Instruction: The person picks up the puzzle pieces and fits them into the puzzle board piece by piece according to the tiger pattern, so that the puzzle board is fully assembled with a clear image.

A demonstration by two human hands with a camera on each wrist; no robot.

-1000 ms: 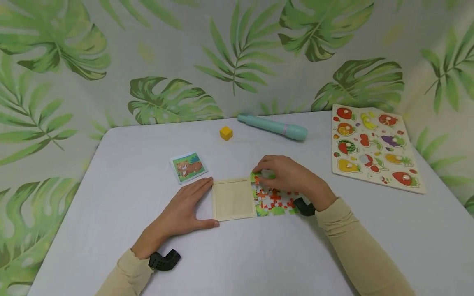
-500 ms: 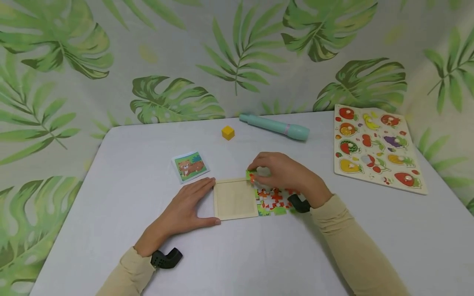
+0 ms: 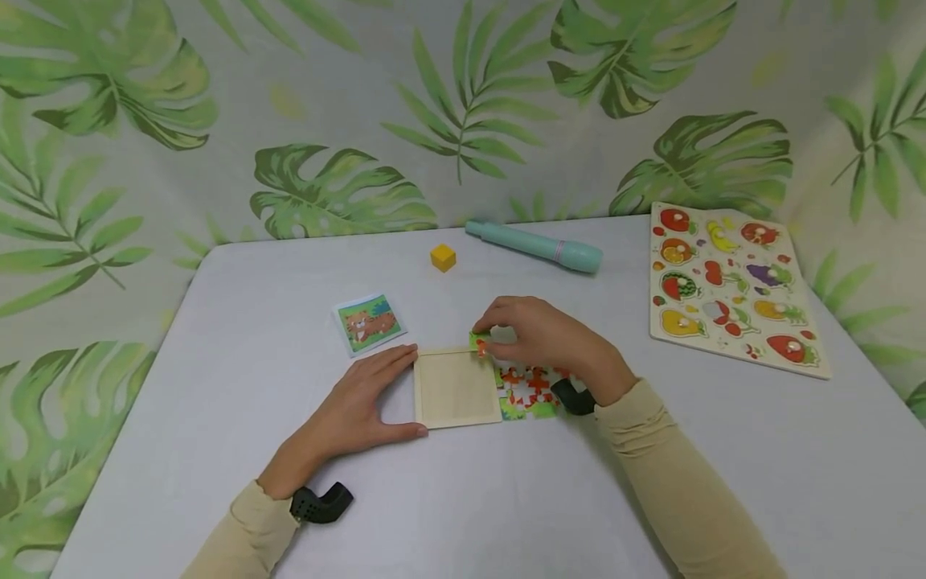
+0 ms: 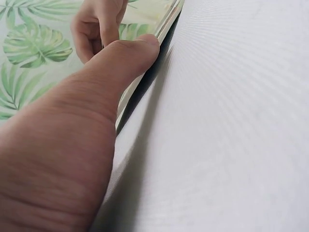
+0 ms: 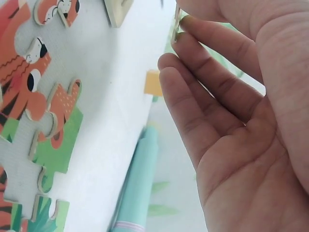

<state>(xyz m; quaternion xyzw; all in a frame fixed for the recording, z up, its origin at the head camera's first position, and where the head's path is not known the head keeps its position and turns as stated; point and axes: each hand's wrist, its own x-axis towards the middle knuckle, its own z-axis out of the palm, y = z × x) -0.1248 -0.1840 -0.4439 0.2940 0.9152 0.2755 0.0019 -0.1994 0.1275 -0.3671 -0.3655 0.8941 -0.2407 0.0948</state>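
Observation:
A bare wooden tray (image 3: 456,390) lies flat in the middle of the table. Thumb and fingers spread, my left hand (image 3: 354,406) touches the tray's left side at two corners; in the left wrist view its thumb (image 4: 140,48) rests at the tray edge. My right hand (image 3: 542,338) pinches a green and orange puzzle piece (image 3: 478,343) over the tray's upper right corner. In the right wrist view that hand (image 5: 227,96) shows the piece edge-on between thumb and fingertips. Puzzle pieces (image 3: 535,386) lie right of the tray, partly hidden under the right wrist.
A tiger picture card (image 3: 370,324) lies behind my left hand. Farther back are a yellow cube (image 3: 443,257) and a teal stick-like object (image 3: 535,245). At the right lies a fruit board (image 3: 734,289). A leaf-patterned cloth (image 3: 325,104) hangs behind the table.
My right hand has lifted the green and orange piece from beside the tray and moved it left, over the tray's upper right corner. My left hand stays at the tray's left side.

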